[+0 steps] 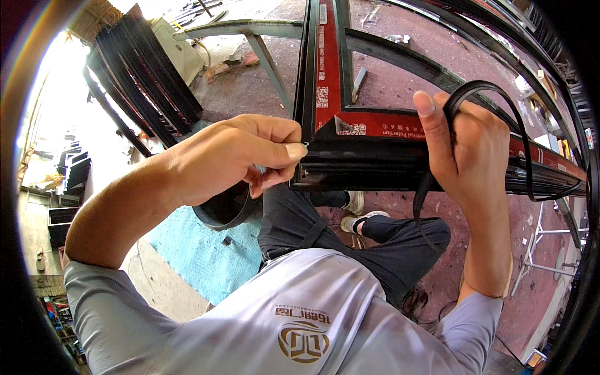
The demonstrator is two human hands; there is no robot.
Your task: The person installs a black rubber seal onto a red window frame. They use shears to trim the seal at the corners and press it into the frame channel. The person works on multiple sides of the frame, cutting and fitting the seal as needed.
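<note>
A dark metal window or door frame with red printed protective film lies in front of me, its near corner facing my body. At that corner my left hand is closed, thumb and forefinger pinched together. Something tiny and pale shows at the fingertips, too small to name. A film flap is lifted at the inner corner. My right hand is closed round a black rubber strip, thumb pointing up. The strip loops to the right over the frame, and one end hangs below the hand.
A dark bucket stands below my left hand, beside a light blue mat. Dark profiles lean at the far left. Metal supports stand behind the frame, and a white rack is at the right.
</note>
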